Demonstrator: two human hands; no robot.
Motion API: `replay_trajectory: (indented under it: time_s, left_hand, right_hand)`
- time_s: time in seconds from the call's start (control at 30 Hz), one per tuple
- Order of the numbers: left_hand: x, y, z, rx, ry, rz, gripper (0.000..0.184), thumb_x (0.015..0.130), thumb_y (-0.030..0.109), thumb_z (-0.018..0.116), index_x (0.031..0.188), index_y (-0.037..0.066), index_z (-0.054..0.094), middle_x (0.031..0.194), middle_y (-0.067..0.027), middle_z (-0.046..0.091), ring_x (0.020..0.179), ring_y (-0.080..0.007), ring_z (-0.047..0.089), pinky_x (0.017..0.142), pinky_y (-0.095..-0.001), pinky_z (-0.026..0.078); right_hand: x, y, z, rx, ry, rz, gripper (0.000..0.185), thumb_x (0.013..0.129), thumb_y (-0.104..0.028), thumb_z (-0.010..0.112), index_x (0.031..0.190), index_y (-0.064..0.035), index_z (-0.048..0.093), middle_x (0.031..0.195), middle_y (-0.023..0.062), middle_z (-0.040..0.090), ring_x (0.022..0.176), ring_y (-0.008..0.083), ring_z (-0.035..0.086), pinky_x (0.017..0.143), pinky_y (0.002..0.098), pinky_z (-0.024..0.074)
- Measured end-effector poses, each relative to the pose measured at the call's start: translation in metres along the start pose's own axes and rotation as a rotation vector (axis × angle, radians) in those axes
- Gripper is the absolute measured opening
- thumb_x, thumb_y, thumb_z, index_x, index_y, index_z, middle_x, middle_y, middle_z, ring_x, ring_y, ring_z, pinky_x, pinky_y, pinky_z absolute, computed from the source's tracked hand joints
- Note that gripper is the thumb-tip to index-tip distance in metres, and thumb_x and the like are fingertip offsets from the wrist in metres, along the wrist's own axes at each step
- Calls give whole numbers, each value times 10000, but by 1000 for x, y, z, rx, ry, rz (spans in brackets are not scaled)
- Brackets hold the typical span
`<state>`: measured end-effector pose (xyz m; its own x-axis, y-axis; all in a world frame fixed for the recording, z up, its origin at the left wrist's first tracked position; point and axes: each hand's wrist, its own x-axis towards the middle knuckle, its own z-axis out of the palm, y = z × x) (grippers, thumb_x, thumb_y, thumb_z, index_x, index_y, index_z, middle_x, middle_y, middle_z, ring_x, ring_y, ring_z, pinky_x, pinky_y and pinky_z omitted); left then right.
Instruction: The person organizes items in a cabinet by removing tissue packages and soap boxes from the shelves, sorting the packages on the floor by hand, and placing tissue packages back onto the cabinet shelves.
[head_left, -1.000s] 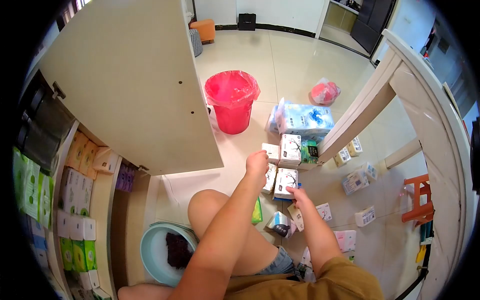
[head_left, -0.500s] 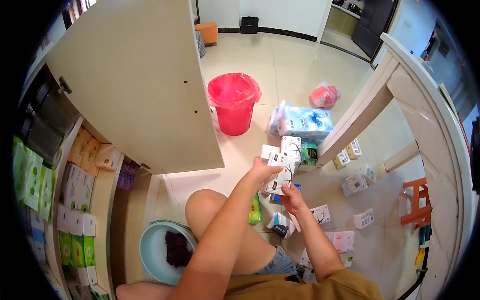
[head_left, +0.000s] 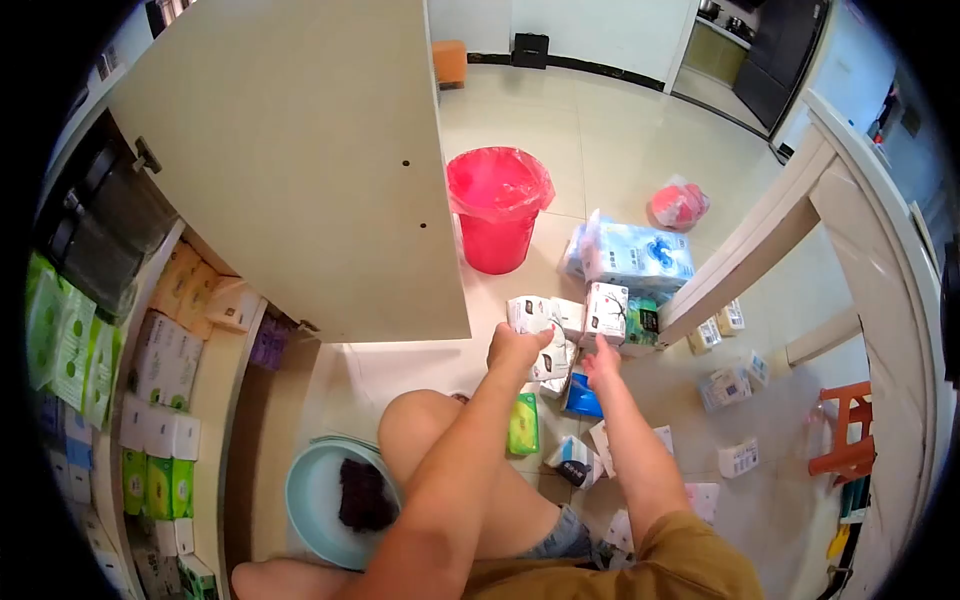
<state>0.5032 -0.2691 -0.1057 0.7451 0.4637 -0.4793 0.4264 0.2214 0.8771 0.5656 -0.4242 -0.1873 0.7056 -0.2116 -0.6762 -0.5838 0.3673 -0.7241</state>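
My left hand [head_left: 515, 350] is closed on a white tissue pack [head_left: 528, 314] with a dark label and a branch print, held above the floor. My right hand [head_left: 601, 363] has its fingers stretched out at the lower edge of another white tissue pack [head_left: 606, 305] with a branch print. Whether it grips that pack cannot be made out. Beside this pack is a green tissue pack [head_left: 641, 322], and behind it lies a large blue-and-white wrapped bundle [head_left: 640, 256]. Below my hands are a blue pack [head_left: 582, 396] and a yellow-green pack [head_left: 523, 424].
On the left, a cabinet with an open door [head_left: 290, 180] has shelves of tissue packs [head_left: 166, 485]. A pale blue basin [head_left: 300, 500] with dark cloth stands by my knee. A red lined bin [head_left: 497, 235], white table leg [head_left: 740, 250] and brown stool [head_left: 845, 430] stand around.
My hands have separated. The left moved slightly with the white tissue pack, while the right left that pack and moved up to the other branch-print pack. The whole view shifted a little.
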Motion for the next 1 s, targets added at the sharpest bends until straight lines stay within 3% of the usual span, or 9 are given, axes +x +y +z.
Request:
replay_trajectory:
  time_s: [0.1,0.17,0.27,0.4,0.57,0.67,0.77,0.9,1.0]
  left_hand:
    - [-6,6,-2,111,-3,-58,495,576,223,700,936,-12,454,895,-147,558,797,-235,562,674,-306,450]
    - [-3,4,-1,73,2,-69,531,568,239,704,951,-19,441,910,-151,551,811,-238,558,677,-307,449]
    - [2,0,1,53,17,-74,547,563,242,706,954,-26,435,919,-156,546,820,-240,555,679,-307,449]
    - [-12,15,1,42,49,-95,557,561,247,706,955,-30,427,910,-158,548,801,-246,560,685,-310,447]
    - [-9,8,1,25,44,-71,551,573,245,695,959,-34,417,893,-160,549,781,-252,562,656,-316,455]
    - [5,-5,0,-23,17,-62,540,574,232,697,953,-36,420,888,-159,551,777,-251,563,652,-316,455]
    - [-11,7,-5,-119,-32,-51,517,574,214,699,941,-30,429,883,-158,553,777,-249,563,664,-318,450]
    - [-18,6,-10,-74,16,29,481,579,209,695,927,-8,445,887,-145,557,789,-235,562,673,-316,444]
    - [-28,11,-22,-46,14,60,500,574,224,696,947,2,447,901,-143,554,804,-231,558,682,-312,443]
  right_hand:
    - [61,6,0,-237,212,-245,605,651,-318,645,1129,-82,360,1126,143,408,967,272,433,747,366,399]
    - [67,1,7,-180,328,-163,641,644,-385,638,1148,-138,328,1154,88,351,994,274,358,751,448,337]
    - [55,-15,5,18,83,155,631,624,-382,656,1133,-140,371,1153,87,357,971,306,363,769,472,331]
    - [61,-7,-8,84,-12,200,516,632,-396,636,1064,-202,431,1075,61,390,874,263,374,726,416,353]
    - [51,-1,-20,77,-27,158,590,594,-390,638,1079,-163,391,1059,43,348,915,249,367,799,396,310]
    - [59,12,-30,210,20,82,348,599,-369,619,806,-116,499,805,31,449,803,175,413,761,354,295]
    - [60,25,-49,223,-66,-15,253,613,-345,612,718,-139,508,674,9,459,672,148,427,663,294,330]
    - [45,38,-78,279,-123,5,235,636,-272,589,810,-126,532,747,11,560,613,168,535,554,282,442]
    - [8,41,-89,299,-131,82,309,643,-236,563,920,-105,526,855,33,578,756,185,561,618,313,469]
